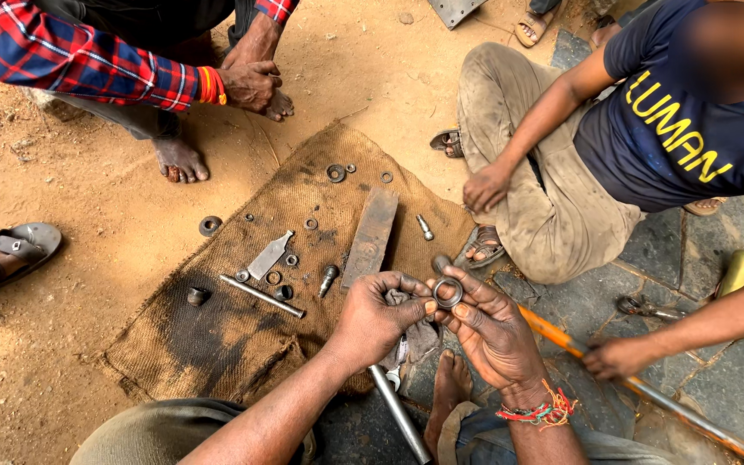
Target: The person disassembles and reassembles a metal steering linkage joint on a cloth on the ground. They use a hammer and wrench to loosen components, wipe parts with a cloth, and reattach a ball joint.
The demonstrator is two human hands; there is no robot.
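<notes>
My right hand [492, 331] pinches a small metal ring [448, 293] between thumb and fingers, above the right edge of a brown burlap sack [217, 336]. My left hand [376, 319] grips a grey rag [402, 301] and touches the ring with its thumb. Both hands meet over the ring. A steel rod [398, 413] lies under my left wrist, beside my bare foot [445, 396].
On the sack lie a flat rusty bar [370, 237], a thin rod [262, 295], bolts, washers and a small metal plate [269, 256]. A person in a dark blue shirt sits at right, hand [617, 356] on an orange pipe [647, 392]. A person in a plaid shirt squats at top left.
</notes>
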